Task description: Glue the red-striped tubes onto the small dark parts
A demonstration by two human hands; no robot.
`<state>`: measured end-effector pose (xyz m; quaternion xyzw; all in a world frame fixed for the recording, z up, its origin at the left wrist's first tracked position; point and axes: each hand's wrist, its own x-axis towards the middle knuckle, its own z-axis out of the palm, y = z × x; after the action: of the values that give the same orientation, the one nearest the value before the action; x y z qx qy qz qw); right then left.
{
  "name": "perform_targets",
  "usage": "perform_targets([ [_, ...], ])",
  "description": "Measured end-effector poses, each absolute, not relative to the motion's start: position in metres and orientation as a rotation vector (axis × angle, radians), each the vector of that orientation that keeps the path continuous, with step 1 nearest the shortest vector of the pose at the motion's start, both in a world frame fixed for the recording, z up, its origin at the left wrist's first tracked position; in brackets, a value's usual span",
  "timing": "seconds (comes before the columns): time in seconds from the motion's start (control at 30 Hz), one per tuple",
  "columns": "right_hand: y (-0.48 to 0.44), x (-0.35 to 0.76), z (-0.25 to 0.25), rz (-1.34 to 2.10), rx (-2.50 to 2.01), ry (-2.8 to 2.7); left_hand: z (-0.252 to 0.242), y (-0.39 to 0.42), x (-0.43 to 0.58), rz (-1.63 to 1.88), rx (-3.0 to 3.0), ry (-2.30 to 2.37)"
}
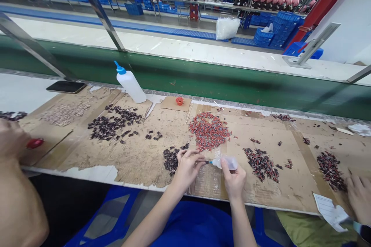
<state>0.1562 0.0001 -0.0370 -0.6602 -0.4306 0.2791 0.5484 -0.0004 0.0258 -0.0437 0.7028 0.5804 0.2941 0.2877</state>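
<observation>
My right hand is wrapped round a small translucent squeeze bottle, its thin tip pointing left. Just off that tip, my left hand pinches a tiny dark part between thumb and fingers. Below and beside the left hand lies a heap of small black parts. Beyond both hands spreads a pile of small red parts. To the right of the bottle is a heap of mixed red-and-black pieces.
A large white bottle with a blue nozzle stands tilted at the back, near a red cap. More black parts lie left. Co-workers' hands show at left and right. A phone lies far left; a green belt runs behind.
</observation>
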Motion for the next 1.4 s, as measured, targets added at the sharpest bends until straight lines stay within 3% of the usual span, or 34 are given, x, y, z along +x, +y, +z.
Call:
perform_targets([
  [0.77, -0.001, 0.159, -0.046, 0.618, -1.575, -1.098, -0.044, 0.024, 0.001, 0.852, 1.91, 1.562],
  [1.13, 0.003, 0.179, -0.039, 0.538, -1.537, -0.802, -0.05, 0.028, -0.001, 0.817, 1.941, 1.499],
  [1.3, 0.006, 0.201, -0.037, 0.509, -1.678, -1.141, -0.059, 0.027, -0.001, 0.837, 2.036, 1.471],
  [1.4, 0.008, 0.207, -0.037, 0.32, -1.728, -1.371, -0.061, 0.024, -0.005, 0.859, 2.05, 1.486],
])
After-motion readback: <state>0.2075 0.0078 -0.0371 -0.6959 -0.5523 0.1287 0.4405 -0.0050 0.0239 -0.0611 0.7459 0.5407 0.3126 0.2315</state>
